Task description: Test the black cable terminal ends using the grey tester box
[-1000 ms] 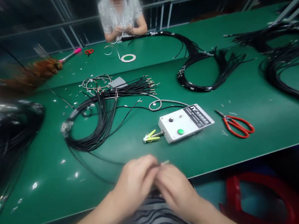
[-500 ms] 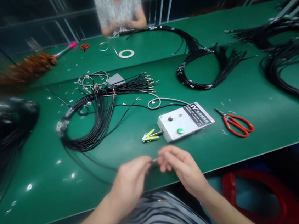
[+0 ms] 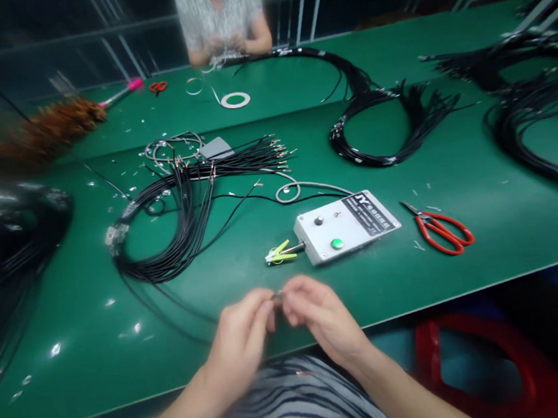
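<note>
Near the table's front edge, my left hand (image 3: 244, 329) pinches the end of a black cable (image 3: 183, 319) that runs in from the bundle on the left. My right hand (image 3: 317, 311) is closed at the same cable end, its fingertips close against the left ones. The tip itself is small and mostly covered by fingers. Just beyond my hands lies a grey control box (image 3: 348, 225) with a green button and a black knob. A yellow-handled clip (image 3: 280, 253) sticks out from its left side. The coiled black cable bundle (image 3: 158, 268) has stripped, coppery ends.
Red-handled cutters (image 3: 443, 231) lie right of the box. More black cable coils (image 3: 373, 156) rest at the back and right. A co-worker (image 3: 222, 22) sits across the green table (image 3: 226, 374), near a white tape ring (image 3: 235, 100). A red stool (image 3: 428, 353) stands below the front edge.
My right hand has moved left, bringing its fingertips up to my left hand's. My left hand has shifted slightly left. The box, cutters and bundles stay put.
</note>
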`<state>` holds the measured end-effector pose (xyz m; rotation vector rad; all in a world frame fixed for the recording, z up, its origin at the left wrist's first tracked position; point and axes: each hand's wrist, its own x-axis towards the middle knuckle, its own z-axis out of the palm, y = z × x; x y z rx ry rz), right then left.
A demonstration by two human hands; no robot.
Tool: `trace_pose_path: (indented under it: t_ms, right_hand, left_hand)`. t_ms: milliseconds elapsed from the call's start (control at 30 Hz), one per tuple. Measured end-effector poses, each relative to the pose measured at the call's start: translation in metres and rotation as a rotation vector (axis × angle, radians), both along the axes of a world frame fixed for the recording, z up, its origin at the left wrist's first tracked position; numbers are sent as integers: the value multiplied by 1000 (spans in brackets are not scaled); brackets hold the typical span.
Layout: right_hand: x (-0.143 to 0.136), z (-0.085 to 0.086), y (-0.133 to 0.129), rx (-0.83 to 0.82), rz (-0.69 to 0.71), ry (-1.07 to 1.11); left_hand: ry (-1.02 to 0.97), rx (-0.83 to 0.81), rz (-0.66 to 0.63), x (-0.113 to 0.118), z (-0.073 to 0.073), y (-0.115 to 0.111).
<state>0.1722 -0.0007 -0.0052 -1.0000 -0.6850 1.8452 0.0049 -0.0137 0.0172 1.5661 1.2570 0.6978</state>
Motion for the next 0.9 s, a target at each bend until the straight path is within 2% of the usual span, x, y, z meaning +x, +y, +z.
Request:
trace_pose_path:
  t_ms: [233,433,533,667,733,833,900]
  right_hand:
    - [5,2,0,79,-30,-101]
    - [-3,6,2,183,-75,-252]
    - [-6,6,3,126,-57,-209]
    - [-6,3,1,-39,-9,-56]
    - [-5,4,0,-55,-3,-51]
    - [-4,5,-2,29,-27,-146]
    - [-4,6,-4,72,-27,-199]
  left_hand:
    - [-37,-83,25,0,-3,1]
    - [-46,-71,5,-1,-2,1]
    - [-92,-100,-13,-3,-1,2]
    - [-124,-138,-21,-4,-4,3]
    - [-114,-116,3,-3,-5,1]
    - [-86,-3,51,1,-4,-3]
    - [-85,74,32,5,-3,-4]
